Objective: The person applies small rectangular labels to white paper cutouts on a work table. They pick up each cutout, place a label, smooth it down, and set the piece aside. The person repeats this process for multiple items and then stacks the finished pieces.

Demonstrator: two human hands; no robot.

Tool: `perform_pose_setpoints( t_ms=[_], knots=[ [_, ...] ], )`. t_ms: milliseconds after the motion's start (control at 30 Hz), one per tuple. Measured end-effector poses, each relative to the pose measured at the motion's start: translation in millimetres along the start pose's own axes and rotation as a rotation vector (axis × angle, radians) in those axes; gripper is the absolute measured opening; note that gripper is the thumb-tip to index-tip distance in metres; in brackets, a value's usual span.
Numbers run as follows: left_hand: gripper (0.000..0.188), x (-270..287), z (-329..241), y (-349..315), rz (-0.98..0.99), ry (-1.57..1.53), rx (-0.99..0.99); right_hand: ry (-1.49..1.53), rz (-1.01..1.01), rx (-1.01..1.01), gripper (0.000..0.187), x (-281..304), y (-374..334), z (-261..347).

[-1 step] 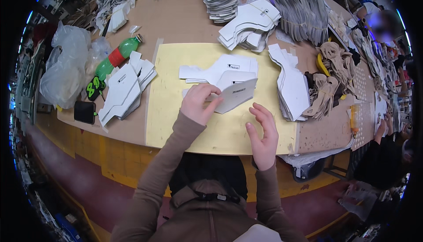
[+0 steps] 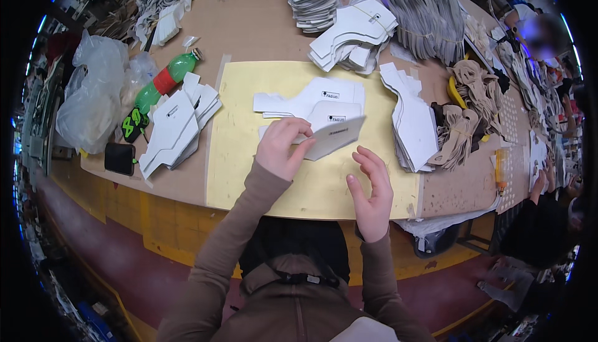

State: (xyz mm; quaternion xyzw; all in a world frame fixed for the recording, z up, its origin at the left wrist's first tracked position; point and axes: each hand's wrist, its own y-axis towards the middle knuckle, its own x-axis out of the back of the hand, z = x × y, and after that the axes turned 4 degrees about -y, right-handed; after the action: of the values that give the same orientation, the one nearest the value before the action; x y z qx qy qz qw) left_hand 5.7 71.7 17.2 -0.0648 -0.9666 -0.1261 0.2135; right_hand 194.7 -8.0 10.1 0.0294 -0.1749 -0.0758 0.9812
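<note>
My left hand (image 2: 281, 147) pinches the near left side of a white cut piece (image 2: 339, 137) between thumb and fingers. The piece is a flat, shaped panel with a small dark print, and it stands tilted up off the work surface. Behind it lies another white cut piece (image 2: 329, 110) with a print, partly covered. Farther back, more white pieces (image 2: 305, 97) lie in a small pile on the yellow sheet (image 2: 299, 195). My right hand (image 2: 372, 195) is held open to the right of the raised piece, fingers apart and not touching it.
White panels are stacked at the left (image 2: 171, 124) and right (image 2: 414, 121). A green bottle (image 2: 180, 68), a plastic bag (image 2: 93, 93) and a phone (image 2: 119, 157) lie at left. Grey panels (image 2: 427, 21) and beige bundles (image 2: 473, 83) are at the far right.
The raised piece in my left hand has tipped slightly, and more of the printed mark on the piece behind it shows. Both hands have stayed almost in place.
</note>
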Motion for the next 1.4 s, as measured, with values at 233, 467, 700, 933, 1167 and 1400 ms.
perform_pose_setpoints(
  t_ms=[233, 467, 700, 933, 1167, 1400],
  knots=[
    [0.013, 26.7, -34.8, -27.4, 0.204, -0.153, 0.119, 0.252, 0.090, -0.263, 0.030, 17.0, -4.4, 12.6],
    [0.059, 27.8, -45.5, -25.8, 0.285, -0.372, 0.267, 0.557, 0.187, -0.417, 0.020, 11.1, -18.0, 23.3],
    [0.066, 24.7, -40.2, -25.3, 0.317, -0.334, 0.448, 0.522, 0.130, -0.431, 0.021, -2.2, -16.1, 12.6],
    [0.077, 19.0, -38.1, -31.0, 0.337, -0.414, 0.506, 0.655, 0.122, -0.479, 0.023, -5.7, -20.3, 6.5],
    [0.078, 17.9, -35.1, -34.2, 0.351, -0.438, 0.533, 0.650, 0.081, -0.517, 0.022, -9.2, -22.8, 8.3],
    [0.073, 17.8, -36.7, -32.8, 0.357, -0.457, 0.535, 0.693, 0.118, -0.490, 0.022, -9.2, -22.9, 6.7]
  ],
)
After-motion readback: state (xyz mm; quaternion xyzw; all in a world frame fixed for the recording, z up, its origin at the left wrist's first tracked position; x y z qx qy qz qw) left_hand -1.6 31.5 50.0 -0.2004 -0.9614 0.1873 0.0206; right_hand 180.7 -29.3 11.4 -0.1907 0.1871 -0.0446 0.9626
